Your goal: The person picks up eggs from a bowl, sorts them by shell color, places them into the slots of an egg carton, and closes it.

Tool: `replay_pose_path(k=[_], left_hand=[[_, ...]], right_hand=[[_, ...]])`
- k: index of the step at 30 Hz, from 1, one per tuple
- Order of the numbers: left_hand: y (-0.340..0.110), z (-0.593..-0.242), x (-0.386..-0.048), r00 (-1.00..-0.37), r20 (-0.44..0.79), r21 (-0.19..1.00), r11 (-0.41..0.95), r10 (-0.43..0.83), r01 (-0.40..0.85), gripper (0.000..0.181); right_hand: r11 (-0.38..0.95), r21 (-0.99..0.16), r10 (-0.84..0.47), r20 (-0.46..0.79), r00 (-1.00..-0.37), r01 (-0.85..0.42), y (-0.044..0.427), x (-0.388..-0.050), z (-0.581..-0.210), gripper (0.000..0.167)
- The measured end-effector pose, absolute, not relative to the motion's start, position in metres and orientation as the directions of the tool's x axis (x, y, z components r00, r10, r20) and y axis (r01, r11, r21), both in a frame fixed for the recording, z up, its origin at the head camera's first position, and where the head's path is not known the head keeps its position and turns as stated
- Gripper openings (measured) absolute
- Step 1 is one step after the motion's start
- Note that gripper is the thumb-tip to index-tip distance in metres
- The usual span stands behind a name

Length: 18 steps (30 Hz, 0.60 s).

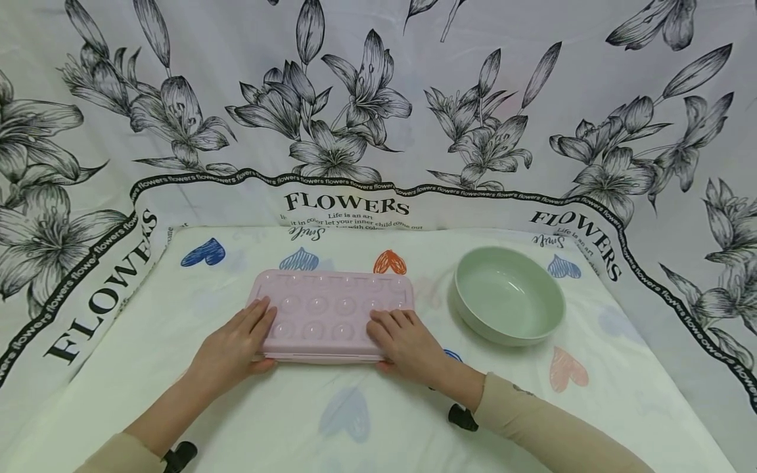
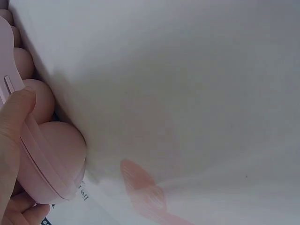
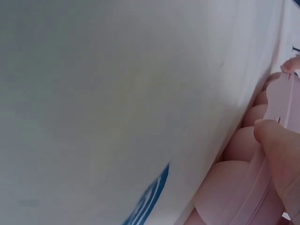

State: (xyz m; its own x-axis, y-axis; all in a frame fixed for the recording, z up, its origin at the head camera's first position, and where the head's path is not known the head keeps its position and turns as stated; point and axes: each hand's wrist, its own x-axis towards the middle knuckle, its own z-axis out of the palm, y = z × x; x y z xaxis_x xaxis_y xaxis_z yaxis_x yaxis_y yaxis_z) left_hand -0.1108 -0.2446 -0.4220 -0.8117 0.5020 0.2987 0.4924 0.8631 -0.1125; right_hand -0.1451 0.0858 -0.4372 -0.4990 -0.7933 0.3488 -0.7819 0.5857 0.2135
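A pink plastic egg box (image 1: 331, 318), its lid down, lies flat on the cloth in the head view. Rows of round bumps cover its top. My left hand (image 1: 229, 343) grips its left end, fingers over the lid and thumb at the front edge. At the right end, my right hand (image 1: 412, 347) holds it the same way. The left wrist view shows the thumb of the left hand (image 2: 14, 115) on the seam of the egg box (image 2: 61, 145), above its rounded cups. In the right wrist view the right hand's thumb (image 3: 276, 140) presses that front edge.
A pale green bowl (image 1: 508, 299) stands upright to the right of the box. Under both lies a white tablecloth (image 1: 266, 420) printed with coloured hearts. Behind rises a white curtain (image 1: 414, 157) with black flower drawings.
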Motion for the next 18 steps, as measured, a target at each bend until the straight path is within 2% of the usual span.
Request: replay_pose_path(k=[5, 11, 18], left_hand=[[-0.246, -0.425, -0.111, -0.809, 0.292, -0.104, 0.858, 0.51, 0.503, 0.094], [-0.246, -0.424, -0.11, -0.815, 0.278, -0.066, 0.856, 0.509, 0.512, 0.091], [-0.246, -0.411, -0.107, -0.842, 0.196, -0.006, 0.859, 0.502, 0.511, 0.083]], right_hand=[[0.58, 0.195, -0.8, 0.322, -0.507, -0.791, 0.088, -0.144, -0.436, 0.065], [0.545, 0.111, -0.814, 0.307, -0.493, -0.831, 0.097, -0.143, -0.431, 0.061], [0.52, 0.013, -0.817, 0.301, -0.492, -0.854, 0.106, -0.148, -0.419, 0.053]])
